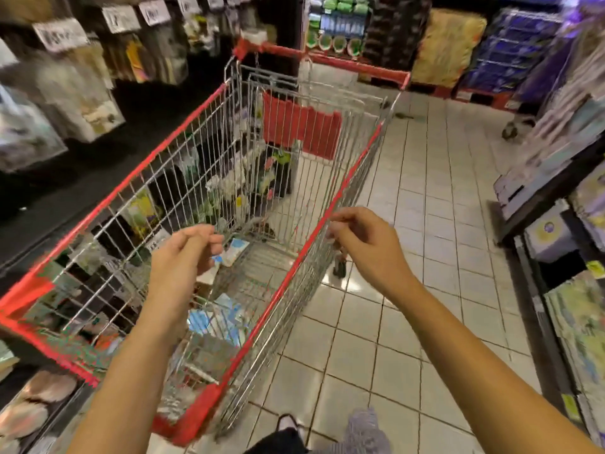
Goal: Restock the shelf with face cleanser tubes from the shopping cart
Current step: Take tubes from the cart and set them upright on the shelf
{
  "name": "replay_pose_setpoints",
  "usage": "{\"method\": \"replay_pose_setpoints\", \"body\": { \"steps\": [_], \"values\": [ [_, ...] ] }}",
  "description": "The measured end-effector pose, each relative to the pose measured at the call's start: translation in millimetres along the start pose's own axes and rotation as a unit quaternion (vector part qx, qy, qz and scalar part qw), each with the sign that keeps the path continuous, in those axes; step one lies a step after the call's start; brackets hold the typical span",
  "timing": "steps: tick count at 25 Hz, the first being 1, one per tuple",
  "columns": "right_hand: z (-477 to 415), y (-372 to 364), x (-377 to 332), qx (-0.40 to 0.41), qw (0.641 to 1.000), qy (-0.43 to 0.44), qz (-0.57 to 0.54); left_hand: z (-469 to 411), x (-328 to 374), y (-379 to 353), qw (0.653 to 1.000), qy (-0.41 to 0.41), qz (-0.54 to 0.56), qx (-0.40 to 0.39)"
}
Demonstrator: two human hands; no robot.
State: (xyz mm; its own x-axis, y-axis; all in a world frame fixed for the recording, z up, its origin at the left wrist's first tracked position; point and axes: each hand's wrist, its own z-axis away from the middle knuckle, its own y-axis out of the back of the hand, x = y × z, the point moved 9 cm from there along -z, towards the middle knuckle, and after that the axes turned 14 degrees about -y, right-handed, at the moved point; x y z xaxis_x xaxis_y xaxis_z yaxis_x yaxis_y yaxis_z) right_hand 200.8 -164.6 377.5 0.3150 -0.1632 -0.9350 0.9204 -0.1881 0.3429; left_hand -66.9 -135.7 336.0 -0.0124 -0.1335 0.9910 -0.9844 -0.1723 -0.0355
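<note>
Shelves (75, 93) of hanging packets line the left side, and more shelves (576, 152) of stock stand on the right, with a pale tiled floor (442, 231) between them. A wire shopping cart (124, 188) with a red rim fills the middle, its handle at the far end. The left hand (183, 253) hangs over the cart's basket, its grip loose and holding nothing. The right hand (366, 244) sits just at the right rim, fingers loosely curled, grip also empty. Blue-and-white face cleanser tubes (212, 317) lie blurred on the cart's bottom at the near end.
</note>
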Motion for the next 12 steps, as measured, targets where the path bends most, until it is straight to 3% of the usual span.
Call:
{"method": "replay_pose_setpoints", "body": {
  "steps": [5,9,12],
  "values": [
    [-147,-67,-36,-0.089,0.991,0.054,0.083,-115,-36,1,0.995,0.026,-0.031,0.087],
    [-256,-156,0,-0.22,0.954,0.056,0.198,-189,-114,-7,0.981,0.098,-0.074,0.149],
    [-324,-206,38,-0.272,0.929,0.024,0.251,-220,-166,3,0.958,0.169,-0.115,0.199]
  ]
}}
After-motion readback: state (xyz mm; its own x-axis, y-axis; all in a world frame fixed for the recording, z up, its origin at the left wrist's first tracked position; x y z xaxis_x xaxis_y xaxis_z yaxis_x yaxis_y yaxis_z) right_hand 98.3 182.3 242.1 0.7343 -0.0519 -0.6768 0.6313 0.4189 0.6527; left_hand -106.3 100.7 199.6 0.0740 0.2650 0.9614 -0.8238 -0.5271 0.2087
